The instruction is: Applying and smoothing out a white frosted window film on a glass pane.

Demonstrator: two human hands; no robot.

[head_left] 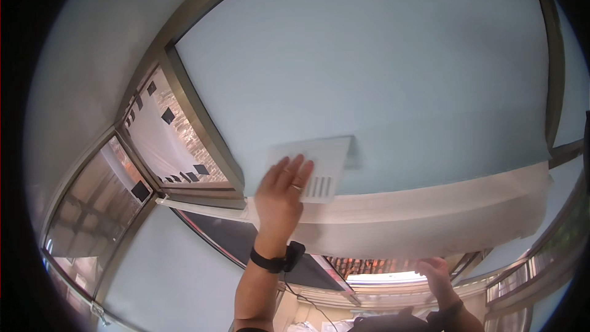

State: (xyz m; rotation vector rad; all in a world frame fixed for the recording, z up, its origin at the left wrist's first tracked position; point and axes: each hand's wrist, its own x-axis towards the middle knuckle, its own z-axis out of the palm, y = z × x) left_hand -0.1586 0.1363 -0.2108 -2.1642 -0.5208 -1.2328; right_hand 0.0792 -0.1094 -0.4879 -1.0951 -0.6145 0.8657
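Note:
My left hand [281,193], slightly blurred, holds a thin white scraper [332,163] with a row of slots. The scraper lies against a large pale-blue sheet [381,74] that fills a metal frame, near the sheet's lower left. Its fingers rest over the scraper's face; the thumb is hidden. Just below, a whitish, wrinkled strip of paper or film [424,221] hangs along the sheet's bottom edge. My right hand [435,275] is lower down at the right, beneath that strip, its fingers loosely bent and apart with nothing visible in them.
A metal frame [200,117] borders the sheet. Left of it is a window pane [163,129] with dark tape pieces. A dark panel [227,237] and a thin black cable [313,305] lie below my left forearm. Tiled roofing [362,266] shows through a lower gap.

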